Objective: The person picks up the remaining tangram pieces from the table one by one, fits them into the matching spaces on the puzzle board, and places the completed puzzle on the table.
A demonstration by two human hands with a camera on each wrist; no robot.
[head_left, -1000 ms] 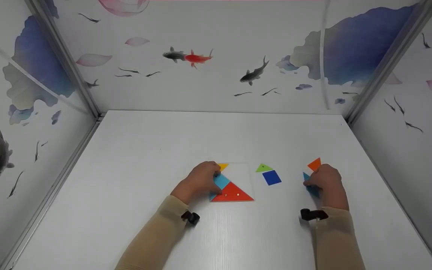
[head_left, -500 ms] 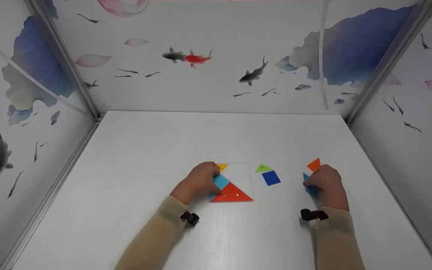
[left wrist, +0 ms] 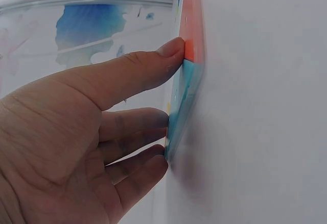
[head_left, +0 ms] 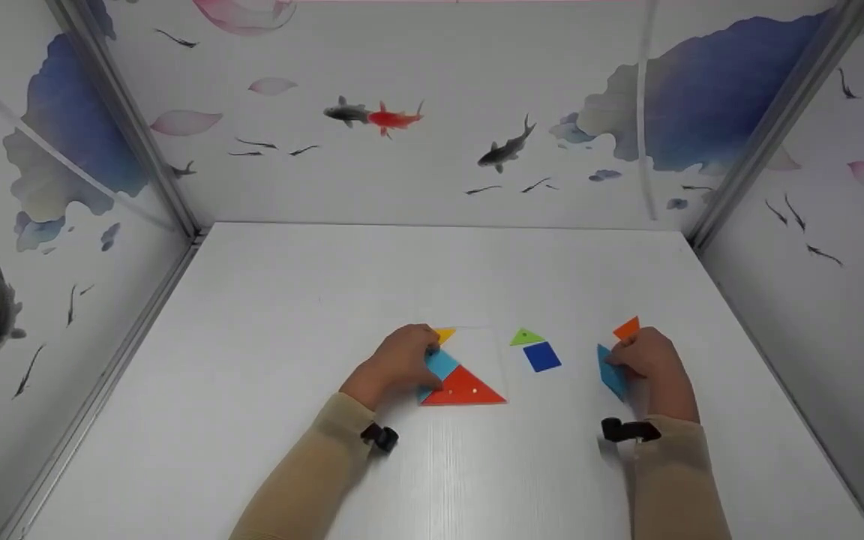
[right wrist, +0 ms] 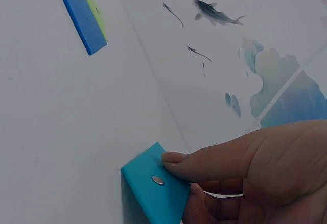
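Note:
My left hand [head_left: 402, 356] rests on the left side of a clear tangram tray [head_left: 505, 352], its thumb and fingertips pressing on the pieces there. In the tray lie a red triangle [head_left: 469, 388], light blue pieces [head_left: 443, 365] and a yellow piece [head_left: 445, 335], partly hidden by the hand. Seen from the left wrist, the thumb touches the red triangle [left wrist: 194, 30] beside the light blue [left wrist: 185, 89]. At the right, my right hand [head_left: 653, 364] pinches a light blue parallelogram [head_left: 612, 375] between thumb and fingers; its silvery dot faces the right wrist camera.
A dark blue square [head_left: 542, 357] and a green triangle [head_left: 526, 337] lie right of the tray. An orange triangle [head_left: 626, 328] is just beyond the right hand. Printed walls enclose the white table [head_left: 289, 277] at back and sides.
The light blue parallelogram has shifted slightly left and turned up in my right hand, with more of it showing. My left hand and the tray have stayed in place.

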